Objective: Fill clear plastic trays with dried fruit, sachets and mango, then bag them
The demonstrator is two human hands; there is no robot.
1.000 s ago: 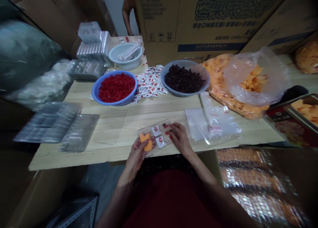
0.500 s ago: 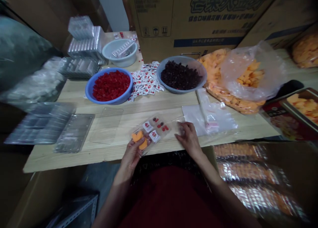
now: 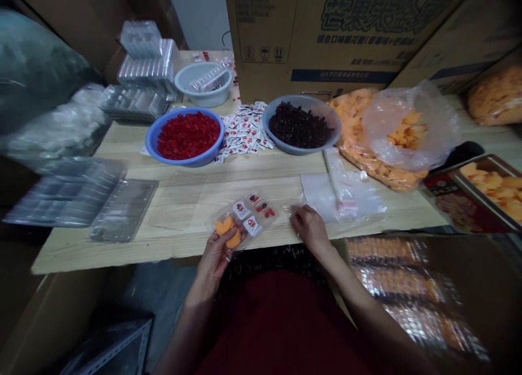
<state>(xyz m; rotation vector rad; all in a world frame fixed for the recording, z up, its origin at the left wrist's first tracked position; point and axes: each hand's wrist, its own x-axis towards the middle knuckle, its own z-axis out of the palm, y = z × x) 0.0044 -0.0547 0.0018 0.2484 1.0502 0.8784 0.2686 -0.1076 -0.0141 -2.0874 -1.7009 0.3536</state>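
Head view: gripping the clear tray (image 3: 245, 219) by its left end with the left hand (image 3: 215, 251), over the front of the worktop (image 3: 244, 173). Inside, orange pieces (image 3: 233, 238) and white packets (image 3: 241, 210). Touching the tray's right end with the right hand (image 3: 310, 227) a second ago; now apart, curled beside the plastic bags (image 3: 320, 192); cannot tell whether closed on anything.

Large cardboard box (image 3: 310, 43) (blue-striped)
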